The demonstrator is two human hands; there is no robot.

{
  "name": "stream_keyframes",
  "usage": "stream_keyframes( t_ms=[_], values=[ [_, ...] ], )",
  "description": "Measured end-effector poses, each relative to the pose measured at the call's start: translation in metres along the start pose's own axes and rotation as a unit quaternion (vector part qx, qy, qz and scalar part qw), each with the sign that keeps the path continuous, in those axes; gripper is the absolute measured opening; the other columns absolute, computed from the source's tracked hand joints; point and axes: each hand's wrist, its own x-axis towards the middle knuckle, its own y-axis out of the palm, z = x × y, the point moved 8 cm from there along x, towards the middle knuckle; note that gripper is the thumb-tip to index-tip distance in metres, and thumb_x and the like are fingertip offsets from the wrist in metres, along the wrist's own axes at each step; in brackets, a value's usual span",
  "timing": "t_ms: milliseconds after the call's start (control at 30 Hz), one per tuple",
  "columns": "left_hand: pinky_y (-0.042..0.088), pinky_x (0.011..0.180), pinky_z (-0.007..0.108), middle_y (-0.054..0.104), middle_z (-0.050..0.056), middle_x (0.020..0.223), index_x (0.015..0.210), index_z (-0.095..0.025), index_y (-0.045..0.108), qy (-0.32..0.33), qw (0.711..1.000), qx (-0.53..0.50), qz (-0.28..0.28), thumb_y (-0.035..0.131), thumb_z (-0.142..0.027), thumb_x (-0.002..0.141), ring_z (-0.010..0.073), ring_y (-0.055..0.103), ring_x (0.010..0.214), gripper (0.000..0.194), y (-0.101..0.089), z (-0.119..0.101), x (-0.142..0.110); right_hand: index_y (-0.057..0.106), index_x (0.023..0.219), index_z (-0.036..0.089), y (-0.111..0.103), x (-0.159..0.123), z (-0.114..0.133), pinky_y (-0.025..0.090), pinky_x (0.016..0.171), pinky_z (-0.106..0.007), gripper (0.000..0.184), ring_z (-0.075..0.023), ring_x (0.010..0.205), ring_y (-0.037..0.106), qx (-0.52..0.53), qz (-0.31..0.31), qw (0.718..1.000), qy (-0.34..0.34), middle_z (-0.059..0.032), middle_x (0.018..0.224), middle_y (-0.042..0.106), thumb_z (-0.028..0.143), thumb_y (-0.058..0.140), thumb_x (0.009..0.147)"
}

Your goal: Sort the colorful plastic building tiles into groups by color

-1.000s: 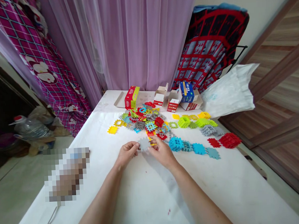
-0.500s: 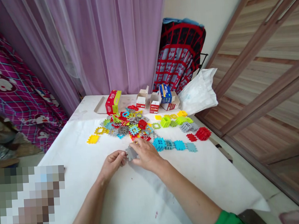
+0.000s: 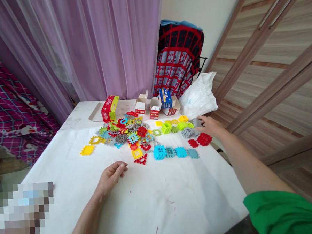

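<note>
My right hand (image 3: pixel 211 125) is stretched to the far right of the table, its fingers pinched on a grey notched plastic tile (image 3: pixel 196 122). That tile is above the grey tile stack (image 3: pixel 187 132), and I cannot tell whether they touch. Close by lie a red stack (image 3: pixel 204 139) and a light green stack (image 3: pixel 166 128). My left hand (image 3: pixel 112 176) rests over the near part of the table, fingers curled together with nothing seen in them. Beyond it spreads a mixed pile of notched tiles (image 3: pixel 123 138) in red, grey, yellow, green and blue.
At the back stand a red-and-green box (image 3: pixel 110 109), small white-and-red cartons (image 3: pixel 155 108) and a blue box (image 3: pixel 166 98). A white bag (image 3: pixel 198 95) leans at the back right. A row of blue tiles (image 3: pixel 181 152) lies on the white-covered table (image 3: pixel 140 208).
My right hand has carried the grey tile from in front of me to the grey stack at the far right. My left hand has let go of it. The view has swung right.
</note>
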Motion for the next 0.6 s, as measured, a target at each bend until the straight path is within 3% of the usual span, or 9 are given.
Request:
stream_keyframes(
  t_ms=[67,200,367,500,600],
  values=[
    [0.036,0.043,0.020,0.070,0.006,0.074,0.084,-0.018,0.069,-0.005,1.000,0.005,-0.006,0.060,-0.070,0.065,0.0128,0.056,0.057,0.056,-0.001,0.001,0.001,0.056,0.128,0.022,0.010,0.005,-0.006,0.046,0.074,-0.028,0.060,-0.0215,0.091,0.062,-0.022,0.023,0.999,-0.016,-0.0091,0.110,0.063,0.039,0.070,0.072],
    [0.038,0.043,0.020,0.070,0.007,0.074,0.084,-0.018,0.069,-0.002,1.000,0.012,-0.021,0.060,-0.071,0.065,0.0132,0.056,0.057,0.057,-0.003,0.001,0.002,0.056,0.129,0.025,0.048,-0.007,0.033,0.044,0.083,-0.030,0.059,-0.0232,0.100,0.059,-0.065,0.075,0.988,-0.118,-0.0094,0.116,0.060,0.036,0.069,0.072],
    [0.039,0.043,0.021,0.069,0.007,0.074,0.084,-0.018,0.068,0.004,0.999,0.017,-0.036,0.060,-0.072,0.064,0.0141,0.056,0.057,0.059,-0.005,0.001,0.001,0.061,0.124,0.027,0.086,-0.014,0.063,0.042,0.089,-0.037,0.052,-0.0274,0.106,0.055,-0.124,0.098,0.977,-0.142,-0.0105,0.117,0.057,0.030,0.068,0.073],
    [0.039,0.043,0.021,0.069,0.007,0.074,0.083,-0.017,0.068,-0.002,0.999,0.012,-0.035,0.061,-0.072,0.063,0.0139,0.056,0.057,0.059,-0.005,0.001,0.001,0.062,0.122,0.028,0.094,-0.011,0.067,0.041,0.091,-0.039,0.050,-0.0281,0.106,0.053,-0.140,0.099,0.974,-0.145,-0.0102,0.114,0.057,0.029,0.069,0.072],
    [0.040,0.043,0.021,0.069,0.007,0.074,0.084,-0.017,0.069,-0.002,0.999,0.010,-0.034,0.062,-0.071,0.063,0.0138,0.056,0.057,0.059,-0.005,0.001,0.002,0.057,0.128,0.028,0.088,-0.011,0.067,0.041,0.092,-0.038,0.059,-0.0276,0.106,0.054,-0.139,0.098,0.976,-0.135,-0.0103,0.115,0.057,0.029,0.071,0.071]
  ],
)
